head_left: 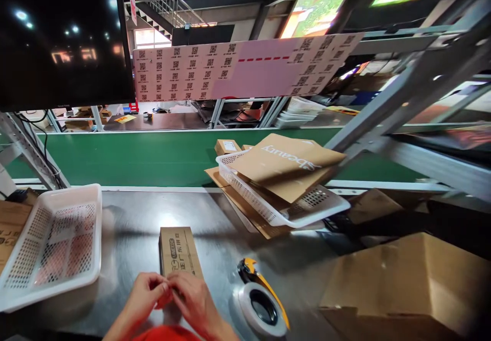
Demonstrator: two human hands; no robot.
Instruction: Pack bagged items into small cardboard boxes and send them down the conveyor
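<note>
A small brown cardboard box [177, 250] with printed characters lies on the steel table [126, 228], its near end under my hands. My left hand [143, 292] and my right hand [194, 300] meet at that near end, fingers pinched together over a small reddish thing I cannot make out. Just right of my right hand sits a roll of clear tape [263, 310] with a yellow and black utility knife [253, 272] resting beside it.
A white perforated basket [53, 244] stands at the left. Another white basket [280, 203] holding flat brown cardboard mailers sits at the back right by the green conveyor belt [146, 157]. Large brown cartons [406, 279] fill the right. A dark monitor [61, 39] hangs overhead.
</note>
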